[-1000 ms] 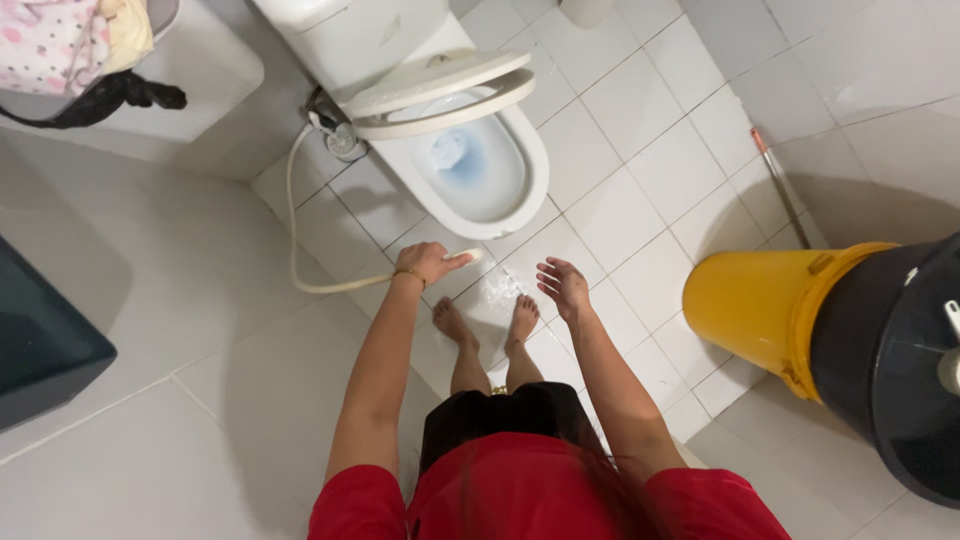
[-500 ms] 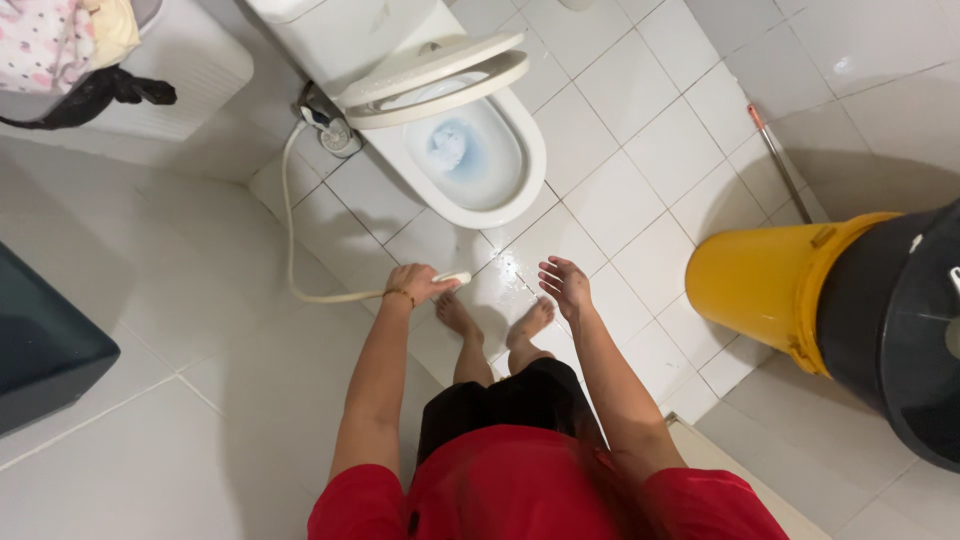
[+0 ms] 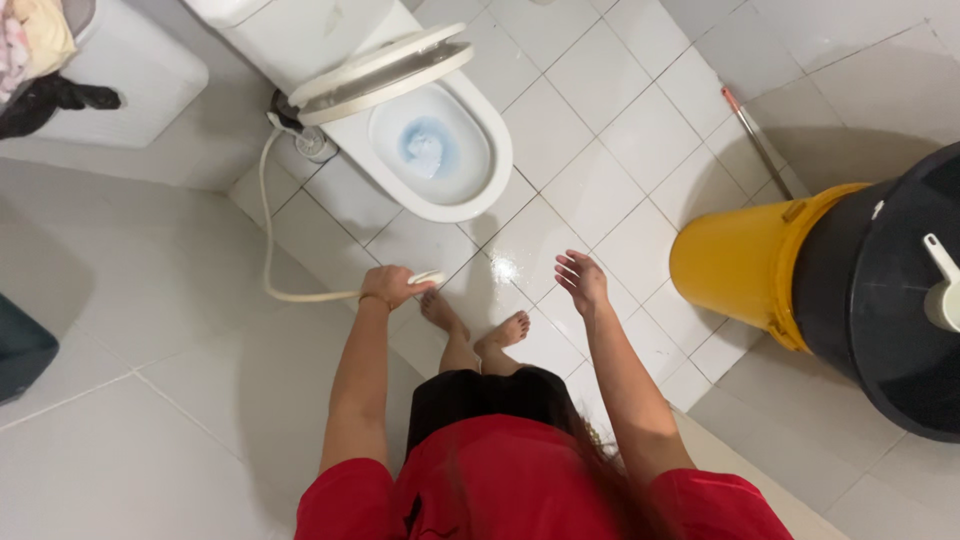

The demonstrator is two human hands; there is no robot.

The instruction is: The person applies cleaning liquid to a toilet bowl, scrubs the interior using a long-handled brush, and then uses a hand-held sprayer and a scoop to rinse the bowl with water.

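Observation:
My left hand is closed around a white spray nozzle whose pale hose loops back to a wall fitting beside the toilet. The nozzle points toward the wet floor tiles just in front of my bare feet. My right hand hovers with fingers spread over the tiles, holding nothing. Ahead stands a white toilet with seat and lid raised and blue-tinted water in the bowl.
A yellow bucket nested against a black bin with a white dipper handle stands at the right. A long-handled tool leans near the right wall. Clothes lie on a white unit at top left.
The view has shifted, so the toilet sits further left. My right foot has drawn back beside the left. My right hand has moved a little right; the left still grips the nozzle.

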